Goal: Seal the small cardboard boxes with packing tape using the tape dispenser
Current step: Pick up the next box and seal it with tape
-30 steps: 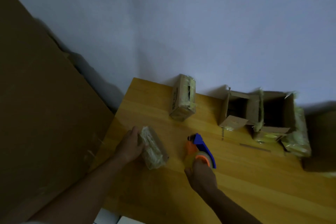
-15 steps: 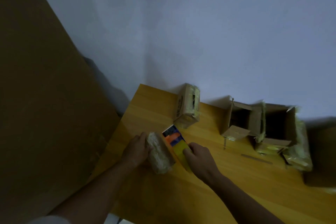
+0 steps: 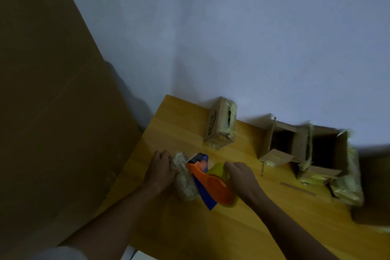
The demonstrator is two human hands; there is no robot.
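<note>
We see a dim, bluish picture; the wall (image 3: 253, 27) throws soft shadows behind the boxes, motion blur smears the open boxes (image 3: 329, 154) at right, and edges bend.

Bare tabletop (image 3: 242, 228) lies open in front of the open cardboard boxes (image 3: 306, 150); left of them stands a taped box (image 3: 220, 125).

A small box (image 3: 184, 177) is lying on the desk (image 3: 221, 228) between the left hand (image 3: 161, 170) and the tape dispenser (image 3: 211, 181). Behind them another box (image 3: 220, 124) is standing, with open boxes (image 3: 306, 150) sitting to its right.
</note>
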